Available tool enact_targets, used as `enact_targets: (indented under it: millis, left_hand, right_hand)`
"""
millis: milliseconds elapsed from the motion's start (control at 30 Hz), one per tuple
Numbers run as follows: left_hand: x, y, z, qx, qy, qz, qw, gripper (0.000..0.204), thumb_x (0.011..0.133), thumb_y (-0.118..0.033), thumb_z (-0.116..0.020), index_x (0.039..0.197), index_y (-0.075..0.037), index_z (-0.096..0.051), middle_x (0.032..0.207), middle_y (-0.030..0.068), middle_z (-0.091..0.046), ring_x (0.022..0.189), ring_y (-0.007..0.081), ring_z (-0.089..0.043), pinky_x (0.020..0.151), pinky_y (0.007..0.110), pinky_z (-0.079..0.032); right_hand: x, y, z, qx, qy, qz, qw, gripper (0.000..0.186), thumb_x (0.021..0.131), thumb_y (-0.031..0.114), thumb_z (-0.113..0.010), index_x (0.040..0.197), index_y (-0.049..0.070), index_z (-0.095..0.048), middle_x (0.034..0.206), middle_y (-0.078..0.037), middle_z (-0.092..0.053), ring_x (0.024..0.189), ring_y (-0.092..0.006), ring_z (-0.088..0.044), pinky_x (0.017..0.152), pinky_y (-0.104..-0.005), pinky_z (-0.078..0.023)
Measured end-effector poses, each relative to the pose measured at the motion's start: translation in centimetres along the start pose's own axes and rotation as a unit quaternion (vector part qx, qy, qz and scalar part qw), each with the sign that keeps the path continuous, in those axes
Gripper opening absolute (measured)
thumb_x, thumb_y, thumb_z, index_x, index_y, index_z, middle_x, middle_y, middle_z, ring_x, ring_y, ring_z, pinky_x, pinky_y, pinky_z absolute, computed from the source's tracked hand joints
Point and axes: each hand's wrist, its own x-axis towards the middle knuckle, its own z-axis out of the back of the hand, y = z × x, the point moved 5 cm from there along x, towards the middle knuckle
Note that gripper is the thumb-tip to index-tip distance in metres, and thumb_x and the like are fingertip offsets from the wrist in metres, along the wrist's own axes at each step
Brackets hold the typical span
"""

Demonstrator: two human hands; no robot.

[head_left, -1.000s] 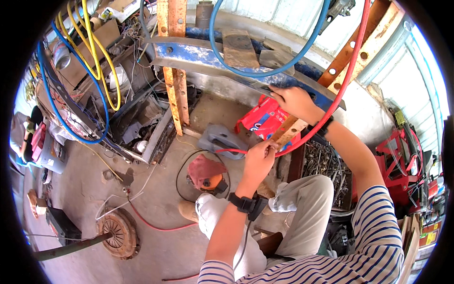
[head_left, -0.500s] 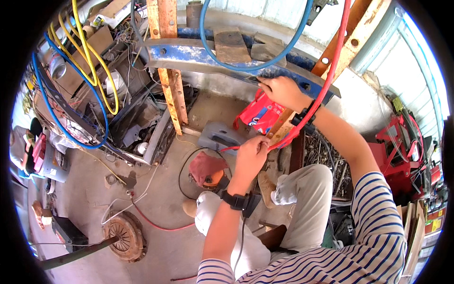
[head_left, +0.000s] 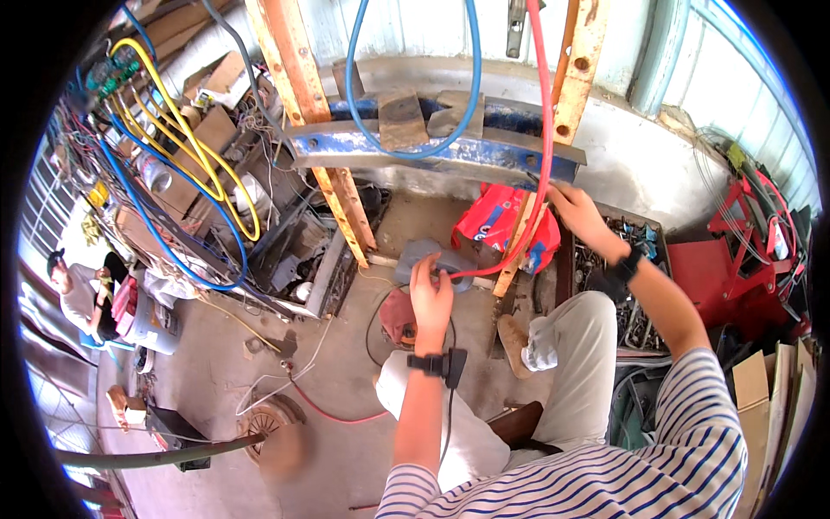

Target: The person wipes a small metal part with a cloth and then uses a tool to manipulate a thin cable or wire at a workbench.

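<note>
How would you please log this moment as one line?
left hand: grips red hose end | right hand: holds hose by blue beam

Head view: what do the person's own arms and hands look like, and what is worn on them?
Both forearms are bare. The left hand and right hand wear no gloves. Each wrist carries a black band; a dark cable hangs from the left one. Short navy-and-white striped sleeves show at the shoulders.

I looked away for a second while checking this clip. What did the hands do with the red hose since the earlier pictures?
The right hand slid along the red hose to the right, past the red bag it was over before. The left hand stayed low, fingers pinching the hose's lower end. Both hands kept hold, and the blue hose hangs as before.
</note>
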Motion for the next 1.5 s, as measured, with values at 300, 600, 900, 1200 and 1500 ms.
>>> enact_targets:
  millis: [300, 600, 900, 1200, 1500]
  left_hand:
    - [-4.3, -11.7, -0.7, -0.211, 0.092, 0.100, 0.968, 0.036, 0.086, -0.001, -0.054, 0.122, 0.003, -0.048, 0.116, 0.0130, -0.056, 0.102, 0.0180, -0.056, 0.086, 0.027, -0.044]
    - [-5.6, -12.1, 0.1, -0.290, 0.052, 0.239, 0.925, 0.044, 0.077, 0.002, -0.068, 0.118, 0.005, -0.053, 0.089, 0.0088, -0.068, 0.070, 0.0085, -0.061, 0.062, 0.021, -0.049]
    - [-10.3, -5.3, 4.7, -0.204, 0.011, 0.272, 0.940, 0.048, 0.094, -0.033, -0.047, 0.123, 0.005, -0.049, 0.106, 0.0119, -0.063, 0.097, 0.0166, -0.059, 0.087, 0.029, -0.045]
    - [-13.0, -0.1, 6.6, -0.329, -0.103, 0.340, 0.875, 0.034, 0.092, -0.009, -0.049, 0.121, 0.006, -0.047, 0.100, 0.0125, -0.064, 0.099, 0.0182, -0.059, 0.079, 0.026, -0.048]
    - [-9.4, 1.3, 8.7, -0.121, 0.122, 0.345, 0.923, 0.034, 0.090, -0.020, -0.055, 0.118, 0.000, -0.050, 0.075, 0.0061, -0.065, 0.062, 0.0101, -0.061, 0.050, 0.022, -0.042]
  right_hand:
    - [-11.4, 6.8, 0.1, 0.672, 0.192, -0.445, 0.560, 0.028, 0.093, 0.043, -0.046, 0.093, 0.016, -0.050, 0.056, 0.009, -0.031, 0.039, -0.0004, -0.026, 0.037, -0.0176, -0.019]
    - [-18.5, 11.0, -4.9, 0.673, 0.312, -0.416, 0.526, 0.037, 0.093, 0.044, -0.046, 0.074, 0.012, -0.041, 0.059, 0.006, -0.030, 0.043, -0.0024, -0.024, 0.041, -0.0200, -0.018]
    - [-22.8, 8.6, -10.6, 0.620, 0.333, -0.418, 0.574, 0.035, 0.093, 0.042, -0.048, 0.081, 0.009, -0.052, 0.058, 0.006, -0.029, 0.045, -0.0044, -0.027, 0.042, -0.0209, -0.019]
    - [-20.8, 10.3, -9.7, 0.550, 0.341, -0.383, 0.659, 0.038, 0.093, 0.041, -0.047, 0.105, 0.006, -0.059, 0.058, 0.006, -0.030, 0.046, -0.0049, -0.031, 0.043, -0.0213, -0.022]
    - [-10.0, 4.4, -10.4, 0.305, 0.219, -0.258, 0.890, 0.037, 0.093, 0.039, -0.049, 0.082, 0.004, -0.057, 0.058, 0.003, -0.043, 0.051, -0.0074, -0.042, 0.046, -0.0228, -0.032]
